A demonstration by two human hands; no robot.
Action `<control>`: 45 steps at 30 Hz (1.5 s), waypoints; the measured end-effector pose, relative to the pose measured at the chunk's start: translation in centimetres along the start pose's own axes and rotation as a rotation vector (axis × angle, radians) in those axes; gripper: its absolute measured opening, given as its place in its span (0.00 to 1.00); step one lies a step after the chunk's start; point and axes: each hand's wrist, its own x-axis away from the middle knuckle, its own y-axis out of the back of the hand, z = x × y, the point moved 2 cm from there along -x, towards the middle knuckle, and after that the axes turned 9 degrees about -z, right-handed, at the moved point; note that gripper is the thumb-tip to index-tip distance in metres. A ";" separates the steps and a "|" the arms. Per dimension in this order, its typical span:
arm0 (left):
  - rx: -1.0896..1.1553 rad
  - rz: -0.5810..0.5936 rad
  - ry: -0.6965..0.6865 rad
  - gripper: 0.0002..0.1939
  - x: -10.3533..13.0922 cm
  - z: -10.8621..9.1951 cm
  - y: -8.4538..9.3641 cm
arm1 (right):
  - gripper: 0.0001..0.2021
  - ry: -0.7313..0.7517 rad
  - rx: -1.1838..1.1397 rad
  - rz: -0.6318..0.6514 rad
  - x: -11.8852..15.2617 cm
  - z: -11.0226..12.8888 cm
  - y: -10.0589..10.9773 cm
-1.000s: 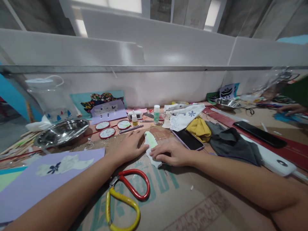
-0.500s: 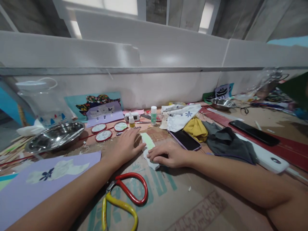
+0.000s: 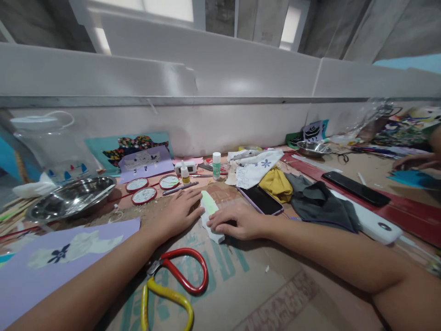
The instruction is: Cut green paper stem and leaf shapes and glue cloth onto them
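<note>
A narrow white strip with a pale green patch (image 3: 209, 205) lies on the printed cardboard (image 3: 241, 285). My left hand (image 3: 181, 207) rests flat with its fingers stretched out, its thumb at the strip's left edge. From the right, my right hand (image 3: 239, 221) lies over the strip's lower part, fingers bent and pressing on it. Scissors with one red and one yellow handle (image 3: 184, 271) lie in front of my left hand, their blades hidden under my left forearm. At the left is a purple sheet (image 3: 103, 266) bearing a white cloth shape with a dark flower.
Behind are a glue stick (image 3: 216, 165), a small bottle (image 3: 185, 173), red-rimmed discs (image 3: 144, 195) and a metal bowl (image 3: 72, 197). On the right lie a phone (image 3: 263, 200), yellow cloth (image 3: 276, 185), grey cloth (image 3: 317, 202) and a black phone (image 3: 356, 187). Another person's hand (image 3: 416, 161) shows at the far right.
The view has shifted slightly, so the table things appear further left. Another person's hand with blue material has come into view at the right. My hands keep nearly the same places on the strip.
</note>
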 end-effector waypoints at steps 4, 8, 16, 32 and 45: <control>0.019 -0.039 0.006 0.28 0.0 -0.2 0.4 | 0.13 0.005 0.008 -0.012 0.0 -0.1 0.0; 0.025 -0.078 0.053 0.27 0.0 -0.2 0.7 | 0.13 0.023 0.009 -0.019 0.0 -0.2 -0.1; 0.044 -0.034 0.051 0.28 0.0 0.3 -0.2 | 0.14 0.041 0.009 -0.032 0.1 -0.6 -0.3; 0.049 -0.064 0.024 0.30 0.2 0.2 0.2 | 0.14 0.026 0.038 -0.016 0.0 -0.3 -0.2; 0.120 -0.017 0.060 0.30 -0.1 0.4 -0.2 | 0.13 0.042 0.026 -0.028 0.0 -0.3 -0.2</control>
